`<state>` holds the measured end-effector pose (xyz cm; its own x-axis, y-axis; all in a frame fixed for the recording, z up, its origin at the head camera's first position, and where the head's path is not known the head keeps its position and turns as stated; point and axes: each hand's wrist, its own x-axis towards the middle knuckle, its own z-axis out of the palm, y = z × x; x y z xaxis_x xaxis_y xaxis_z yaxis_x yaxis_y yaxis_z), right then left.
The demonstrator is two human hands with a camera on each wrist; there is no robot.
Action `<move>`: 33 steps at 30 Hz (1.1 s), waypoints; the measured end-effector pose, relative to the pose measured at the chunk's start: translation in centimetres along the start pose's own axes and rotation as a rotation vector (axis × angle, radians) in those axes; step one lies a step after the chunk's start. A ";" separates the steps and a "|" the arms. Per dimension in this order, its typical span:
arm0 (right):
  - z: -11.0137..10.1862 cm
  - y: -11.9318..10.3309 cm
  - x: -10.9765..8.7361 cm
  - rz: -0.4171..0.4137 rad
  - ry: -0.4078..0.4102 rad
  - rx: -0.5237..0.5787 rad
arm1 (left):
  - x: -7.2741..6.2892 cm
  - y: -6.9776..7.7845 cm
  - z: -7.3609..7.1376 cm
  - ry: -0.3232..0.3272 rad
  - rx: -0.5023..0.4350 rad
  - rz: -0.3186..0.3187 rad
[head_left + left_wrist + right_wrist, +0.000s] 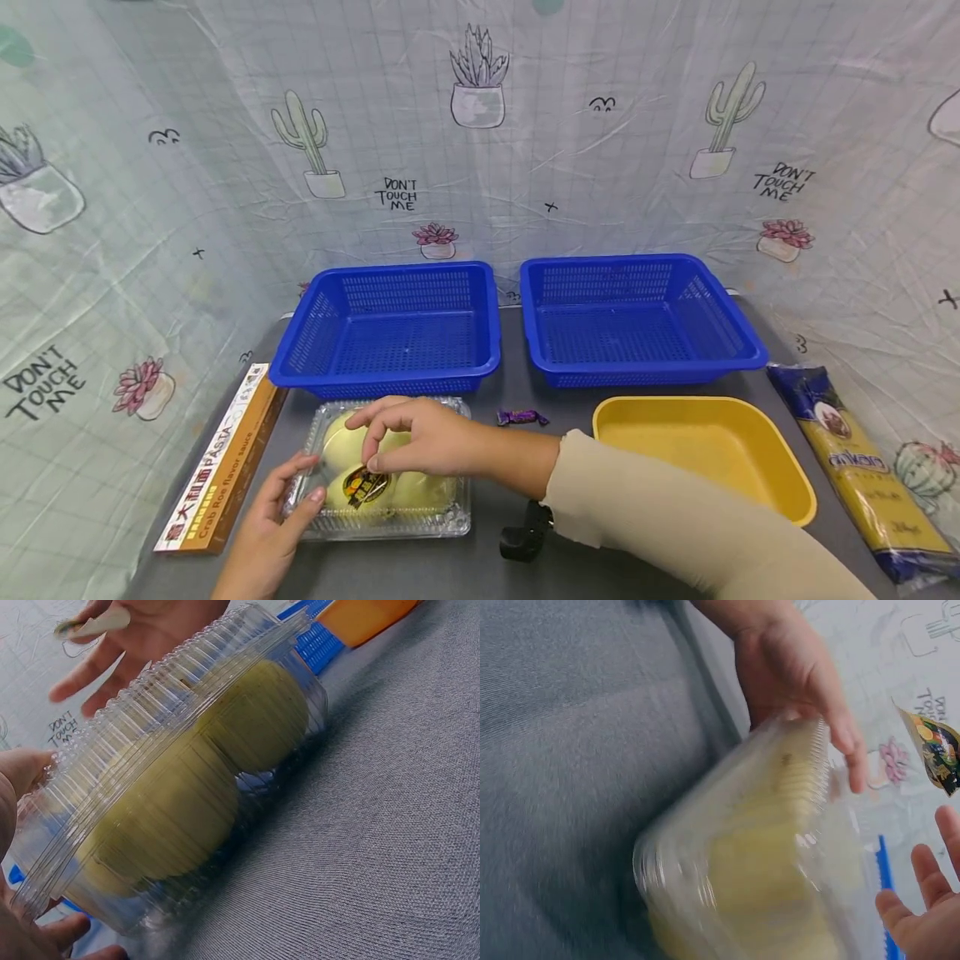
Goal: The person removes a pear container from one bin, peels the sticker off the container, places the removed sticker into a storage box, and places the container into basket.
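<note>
A clear plastic clamshell box (420,523) with several pale yellow-green round fruits (176,806) lies on the grey table. My left hand (273,525) holds its left end, thumb near the lid's front corner and fingers along the side. Above the lid, my right hand (427,437) pinches a dark oval sticker (366,486) between thumb and forefinger. In the right wrist view the sticker (936,750) stands clear of the box, its printed side showing. Its edge alone shows beside the right fingers in the left wrist view.
Two blue baskets (408,387) (652,375) stand along the back. A yellow tray (697,404) sits front right, beside a pasta packet (862,467). At left lies a pasta box (225,467). A purple-wrapped candy (522,417) and a black object (525,533) are near the middle.
</note>
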<state>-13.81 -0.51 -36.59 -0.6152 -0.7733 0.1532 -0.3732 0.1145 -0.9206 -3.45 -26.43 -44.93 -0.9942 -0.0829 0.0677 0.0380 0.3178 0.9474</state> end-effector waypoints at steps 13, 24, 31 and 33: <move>-6.9 -0.5 -5.9 0.093 0.015 0.317 | 0.1 -0.2 -0.1 0.004 -0.006 0.019; -13.1 1.4 -13.7 0.215 0.086 0.329 | 0.4 0.0 -0.1 -0.015 0.015 0.005; -16.9 3.3 -18.9 0.265 0.018 0.330 | 0.5 0.1 -0.2 -0.015 0.018 -0.011; -17.8 4.0 -20.5 0.285 -0.004 0.329 | 0.5 0.0 -0.2 -0.011 0.016 -0.001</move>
<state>-15.05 26.88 -36.98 -0.6584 -0.7422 -0.1247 0.0526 0.1199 -0.9914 -3.89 -26.65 -44.85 -0.9953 -0.0731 0.0629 0.0351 0.3326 0.9424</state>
